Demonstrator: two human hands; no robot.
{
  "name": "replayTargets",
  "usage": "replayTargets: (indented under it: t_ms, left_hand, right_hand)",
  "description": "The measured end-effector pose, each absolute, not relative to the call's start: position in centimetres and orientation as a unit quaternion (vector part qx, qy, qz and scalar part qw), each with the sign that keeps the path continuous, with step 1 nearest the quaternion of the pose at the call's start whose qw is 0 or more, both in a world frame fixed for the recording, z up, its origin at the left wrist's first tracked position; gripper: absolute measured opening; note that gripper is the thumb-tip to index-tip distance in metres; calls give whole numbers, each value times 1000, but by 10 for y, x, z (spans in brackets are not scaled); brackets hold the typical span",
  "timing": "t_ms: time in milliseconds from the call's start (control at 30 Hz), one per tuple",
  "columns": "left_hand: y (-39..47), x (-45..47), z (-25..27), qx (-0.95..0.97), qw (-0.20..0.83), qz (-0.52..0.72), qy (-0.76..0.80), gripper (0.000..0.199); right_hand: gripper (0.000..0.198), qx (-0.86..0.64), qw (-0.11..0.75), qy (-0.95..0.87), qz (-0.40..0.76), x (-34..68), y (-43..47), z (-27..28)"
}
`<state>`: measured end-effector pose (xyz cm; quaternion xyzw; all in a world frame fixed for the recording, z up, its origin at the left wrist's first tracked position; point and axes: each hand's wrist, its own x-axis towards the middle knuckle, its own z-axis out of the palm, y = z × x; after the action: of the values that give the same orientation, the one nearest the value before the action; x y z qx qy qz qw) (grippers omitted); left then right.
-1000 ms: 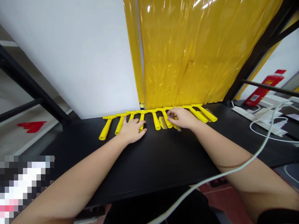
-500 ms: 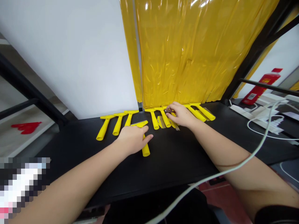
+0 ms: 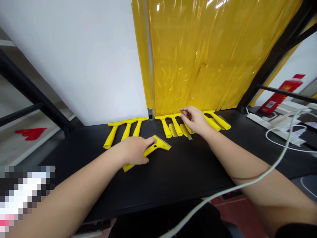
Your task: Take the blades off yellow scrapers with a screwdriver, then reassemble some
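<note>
A yellow scraper (image 3: 160, 142) is in my left hand (image 3: 135, 150), which is closed round its handle above the black tabletop. Its bladed head points to the right and its handle end to the lower left. My right hand (image 3: 195, 119) hovers by the back edge, thumb and fingers pinched together, with a tiny dark bit at the fingertips that I cannot make out. Under and beside it lie more yellow scrapers (image 3: 176, 127) and short yellow pieces with metal blades (image 3: 187, 130). Several other scrapers (image 3: 111, 136) rest in a row at the left, heads toward the wall.
A yellow plastic curtain (image 3: 178, 59) and a white panel (image 3: 94, 59) stand behind the black table (image 3: 168, 178). At the right are a red bottle (image 3: 282, 94), power strips (image 3: 274, 127) and a pale cable (image 3: 237, 183) crossing my right arm. Black frame posts flank both sides.
My left hand has drawn the scraper nearer and turned it, so its head now points right instead of away. My right hand has lifted slightly, still pinched.
</note>
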<state>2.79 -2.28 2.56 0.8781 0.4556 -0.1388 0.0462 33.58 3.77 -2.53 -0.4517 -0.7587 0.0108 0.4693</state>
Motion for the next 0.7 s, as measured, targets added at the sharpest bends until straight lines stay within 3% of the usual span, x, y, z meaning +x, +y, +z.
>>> replayTargets:
  t_ms: [100,233,400,700]
  left_hand:
    - [-15,26,26,888,66,-62,452,51]
    - [0,28,17,924,156,-35,349,32]
    - [11,30,-4,917,287,-3,278,27]
    - [11,33,-21,900,325,61,286,31]
  right_hand:
    - [25,-451,508,-732,53,333,38,-24]
    - [32,-410,570,-679,213,324,36,-25]
    - [34,-329,544,-675,374,305,21,-27]
    - [35,-300,543,-693,367,285,2,-32]
